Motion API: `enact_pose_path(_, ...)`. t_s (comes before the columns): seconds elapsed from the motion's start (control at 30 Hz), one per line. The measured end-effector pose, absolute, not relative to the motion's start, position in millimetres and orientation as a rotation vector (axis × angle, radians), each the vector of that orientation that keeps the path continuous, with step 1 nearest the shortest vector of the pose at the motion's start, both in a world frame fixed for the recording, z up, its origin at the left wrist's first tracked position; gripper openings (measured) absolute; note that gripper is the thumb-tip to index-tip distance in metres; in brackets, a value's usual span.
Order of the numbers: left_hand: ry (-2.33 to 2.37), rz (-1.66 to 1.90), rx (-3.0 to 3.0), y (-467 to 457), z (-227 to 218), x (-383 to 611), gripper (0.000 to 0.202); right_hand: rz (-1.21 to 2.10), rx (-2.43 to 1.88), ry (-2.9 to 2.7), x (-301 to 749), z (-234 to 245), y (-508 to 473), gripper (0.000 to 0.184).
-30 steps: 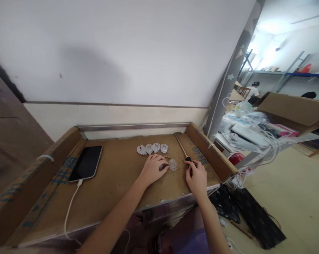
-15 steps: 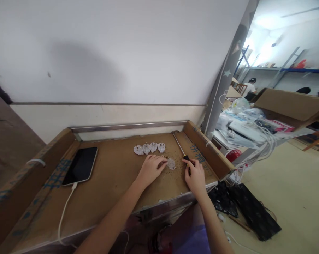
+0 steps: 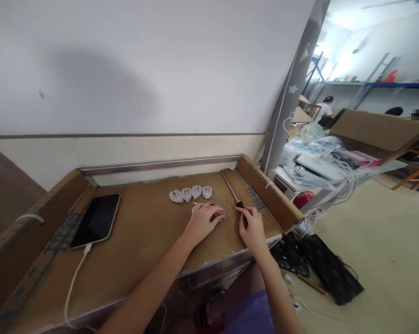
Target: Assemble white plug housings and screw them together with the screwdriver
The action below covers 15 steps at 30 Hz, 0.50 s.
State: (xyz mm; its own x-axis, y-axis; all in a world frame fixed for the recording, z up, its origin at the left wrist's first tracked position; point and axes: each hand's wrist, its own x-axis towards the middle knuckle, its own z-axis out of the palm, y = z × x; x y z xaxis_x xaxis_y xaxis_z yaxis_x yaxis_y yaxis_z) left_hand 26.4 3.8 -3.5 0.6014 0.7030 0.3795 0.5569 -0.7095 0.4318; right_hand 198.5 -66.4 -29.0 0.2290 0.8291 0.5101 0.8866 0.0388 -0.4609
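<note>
My left hand [image 3: 203, 221] rests on the brown cardboard-covered table [image 3: 150, 241], its fingers curled over a small clear plastic part that is mostly hidden under them. My right hand [image 3: 253, 227] lies just to its right, gripping the black handle of a long screwdriver [image 3: 230, 189] whose metal shaft points away toward the back rail. A row of several clear plastic parts [image 3: 190, 193] sits just beyond my left hand.
A black phone [image 3: 95, 220] on a white cable [image 3: 72, 287] lies at the table's left. Cardboard walls [image 3: 272, 197] edge both sides. To the right stand a pillar [image 3: 288, 99], a cluttered table [image 3: 320, 164], a cardboard box [image 3: 376, 130] and black bags [image 3: 327, 269] on the floor.
My left hand has closed over the loose clear part, which showed beside the fingers before. The view has shifted a little; my right hand stays on the screwdriver.
</note>
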Motion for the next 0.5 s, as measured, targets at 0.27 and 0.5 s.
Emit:
enact_pose_path(0.27, 1.042, 0.778, 2.535, 2.0, -1.0, 26.5, 0.007, -0.154, -1.83, -1.618, 193.2, -22.2, -70.6, 0.035)
enact_pose_path(0.5, 1.055, 0.803, 2.52, -0.1, 0.1, 25.7, 0.009, -0.154, -1.753, -1.882, 183.7, 3.0, -61.9, 0.018)
